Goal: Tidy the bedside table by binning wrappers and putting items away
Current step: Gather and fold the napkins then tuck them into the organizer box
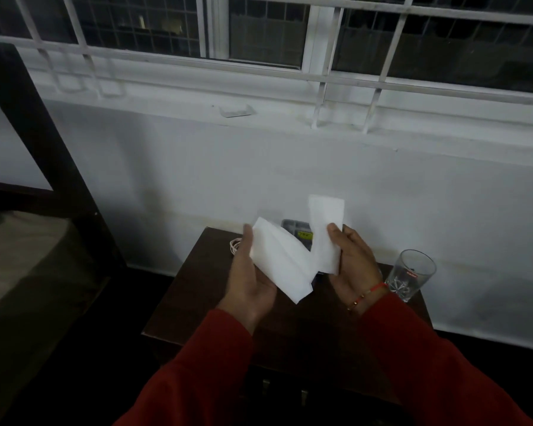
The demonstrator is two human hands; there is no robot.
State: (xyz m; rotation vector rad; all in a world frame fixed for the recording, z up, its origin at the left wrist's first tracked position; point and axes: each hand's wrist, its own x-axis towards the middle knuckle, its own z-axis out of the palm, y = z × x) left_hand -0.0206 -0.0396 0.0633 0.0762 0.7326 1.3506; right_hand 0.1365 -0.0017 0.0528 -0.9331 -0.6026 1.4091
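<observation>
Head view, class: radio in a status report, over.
Left hand and right hand both grip white paper. Held above bedside table. Glass stands right.

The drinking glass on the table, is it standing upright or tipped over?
Upright. The glass stands on its base at the right edge of the table, its open rim facing up. It looks empty, though the dim light makes that uncertain.

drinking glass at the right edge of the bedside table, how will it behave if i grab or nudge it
The drinking glass is clear and looks empty, so probably light for its size but breakable. It is tall and stands close to the bedside table edge, so a sideways nudge could tip it off. Its smooth wall may be slippery.
</observation>
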